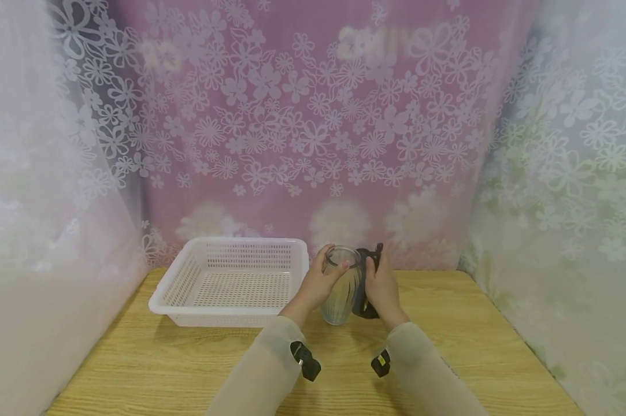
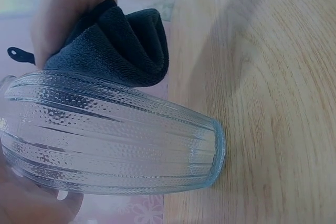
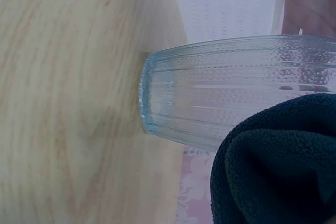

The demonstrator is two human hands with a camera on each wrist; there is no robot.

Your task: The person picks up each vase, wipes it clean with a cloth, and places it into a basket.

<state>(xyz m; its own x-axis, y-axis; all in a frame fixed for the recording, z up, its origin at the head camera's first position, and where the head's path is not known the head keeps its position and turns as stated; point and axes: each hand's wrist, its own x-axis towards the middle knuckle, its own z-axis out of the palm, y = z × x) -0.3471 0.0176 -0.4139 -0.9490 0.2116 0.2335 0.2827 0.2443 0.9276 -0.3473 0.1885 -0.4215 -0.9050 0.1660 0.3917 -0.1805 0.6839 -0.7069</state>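
Note:
A clear ribbed glass vase (image 1: 337,300) stands roughly upright near the middle, its open rim at the top. My left hand (image 1: 317,284) grips it near the rim, with the thumb across the near side. A dark, folded terry cloth (image 1: 362,280) is bunched in my right hand (image 1: 383,290) against the vase's right side. The wrist views show the textured glass vase (image 2: 115,135) and the cloth (image 3: 273,156) close up. A black loop sticks out of the cloth. I cannot tell whether the vase's base touches the table.
A white plastic basket (image 1: 229,319) with slotted walls sits on the wooden table (image 1: 448,346), just left of the vase. Flower-patterned curtains (image 1: 313,115) hang behind the table and along both sides. Each sleeve cuff has a small black device (image 1: 306,361).

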